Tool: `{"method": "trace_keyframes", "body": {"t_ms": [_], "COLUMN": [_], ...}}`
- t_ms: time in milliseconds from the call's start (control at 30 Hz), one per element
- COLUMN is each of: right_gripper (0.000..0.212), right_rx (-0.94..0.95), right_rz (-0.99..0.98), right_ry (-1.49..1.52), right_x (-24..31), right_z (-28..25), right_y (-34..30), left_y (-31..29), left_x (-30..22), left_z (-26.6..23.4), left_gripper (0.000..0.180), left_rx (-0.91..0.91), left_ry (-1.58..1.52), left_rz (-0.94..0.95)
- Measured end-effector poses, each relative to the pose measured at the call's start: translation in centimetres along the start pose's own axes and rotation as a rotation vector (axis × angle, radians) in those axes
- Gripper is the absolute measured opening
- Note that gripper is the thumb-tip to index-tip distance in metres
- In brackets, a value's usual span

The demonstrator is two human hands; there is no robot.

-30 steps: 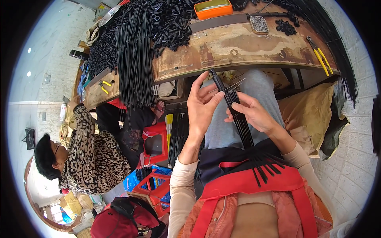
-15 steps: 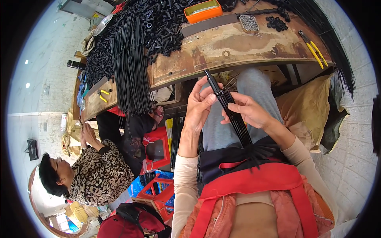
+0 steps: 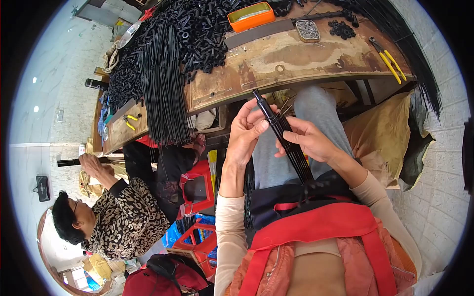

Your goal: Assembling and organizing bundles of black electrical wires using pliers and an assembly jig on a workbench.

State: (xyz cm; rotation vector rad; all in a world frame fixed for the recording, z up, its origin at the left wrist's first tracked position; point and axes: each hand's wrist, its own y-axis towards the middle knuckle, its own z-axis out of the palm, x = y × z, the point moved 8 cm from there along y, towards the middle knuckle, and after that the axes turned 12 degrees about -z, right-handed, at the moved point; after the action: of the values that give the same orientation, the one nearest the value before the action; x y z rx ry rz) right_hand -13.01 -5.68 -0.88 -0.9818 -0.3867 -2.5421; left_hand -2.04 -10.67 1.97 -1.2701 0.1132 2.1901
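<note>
A black umbrella frame (image 3: pixel 298 160), its thin ribs folded into a narrow bundle, slants over my lap with the tip toward the bench and the lower ends against my waist. My left hand (image 3: pixel 245 134) wraps round its upper end, thumb lying on the thick black collar. Farther down, my right hand (image 3: pixel 309 139) pinches the ribs between thumb and fingers. Short thin metal pieces stick out beside the collar near the right fingers. The fingertips behind the frame are partly hidden.
The wooden bench (image 3: pixel 276 58) carries a heap of black plastic parts (image 3: pixel 202 47), hanging black rods (image 3: pixel 163 84), an orange tin (image 3: pixel 251 17), a tray of small metal bits (image 3: pixel 308 30) and yellow-handled pliers (image 3: pixel 389 61). At left sits a co-worker (image 3: pixel 123 217) near a red stool (image 3: pixel 200 182).
My hands keep nearly the same grip on the umbrella frame. The co-worker's hands have moved left and now hold a dark, thin bundle out toward the wall.
</note>
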Motion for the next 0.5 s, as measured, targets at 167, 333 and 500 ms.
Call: {"method": "trace_keyframes", "body": {"t_ms": [167, 333, 500], "right_gripper": [0.031, 0.033, 0.024], "right_rx": [-0.063, -0.015, -0.11], "right_rz": [-0.09, -0.203, -0.232], "right_ry": [-0.155, -0.152, -0.162], "right_x": [0.4, 1.3, 1.5], "right_z": [-0.7, 0.9, -0.4], "right_y": [0.7, 0.7, 0.3], "left_y": [-0.7, -2.1, -2.2], "left_x": [0.7, -0.8, 0.1], "left_z": [-0.9, -0.4, 0.4], "left_gripper": [0.032, 0.025, 0.029], "left_rx": [-0.177, -0.275, -0.184], "left_ry": [0.108, 0.253, 0.106], "left_rz": [0.013, 0.18, 0.047]}}
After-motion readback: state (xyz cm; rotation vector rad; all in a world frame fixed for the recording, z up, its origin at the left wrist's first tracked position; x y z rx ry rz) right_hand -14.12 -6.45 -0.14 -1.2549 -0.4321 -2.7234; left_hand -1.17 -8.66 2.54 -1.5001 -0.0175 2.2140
